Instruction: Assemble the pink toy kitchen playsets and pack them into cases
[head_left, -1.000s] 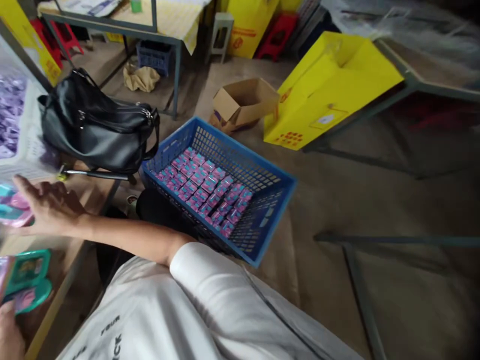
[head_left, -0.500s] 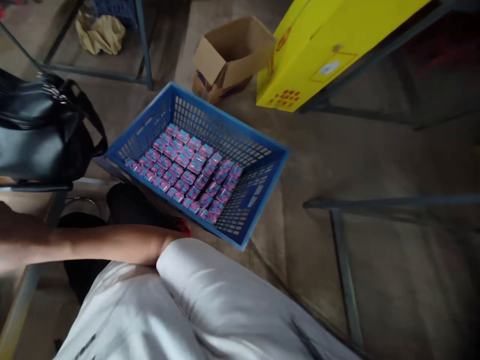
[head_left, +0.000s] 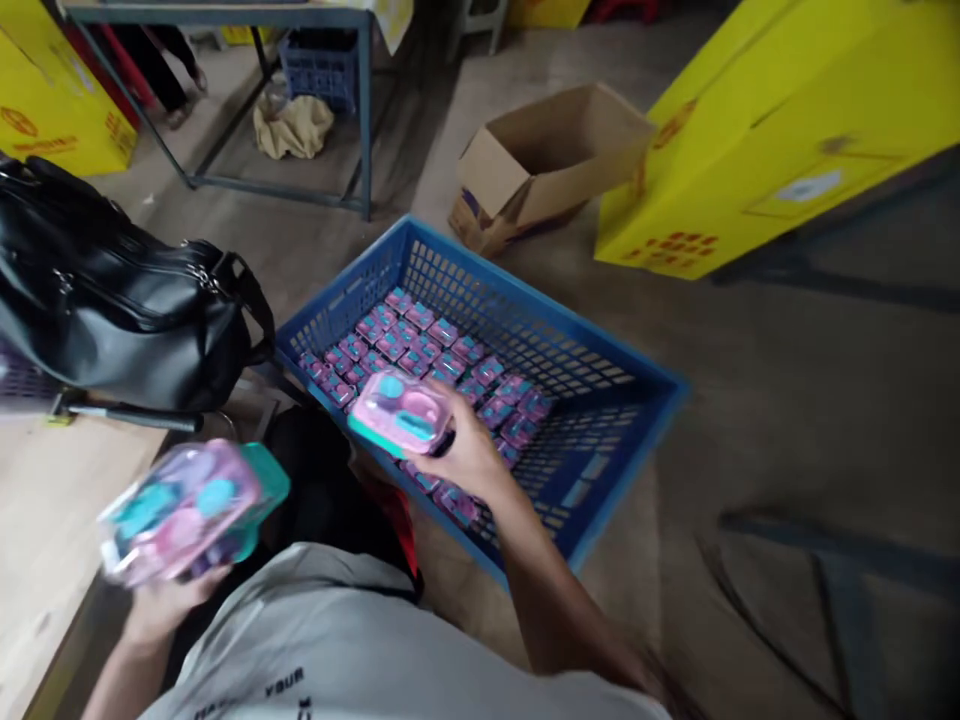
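In the head view my left hand (head_left: 169,600), low on the left, grips small clear-topped plastic packs (head_left: 184,510) in pink, purple and teal; they look like more than one, blurred by motion. My right hand (head_left: 472,450) is closed around a similar pink pack (head_left: 401,408) with a teal base, tilted above the near side of a blue plastic crate (head_left: 547,303). Inside the crate, rows of matching packs (head_left: 420,316) fill its left and middle part. My right forearm crosses the crate's near edge and hides some of them.
A black bag (head_left: 135,310) sits left of the crate, by a worktop (head_left: 45,500) with a black-handled tool (head_left: 135,412). Beyond the crate stand an open cardboard box (head_left: 517,200) and a large yellow box (head_left: 750,150). A metal-legged table (head_left: 365,120) is behind.
Both hands have come into view with packs in them; before, one arm reached left and no hand showed clearly. The view has shifted, so the crate appears lower and further right.
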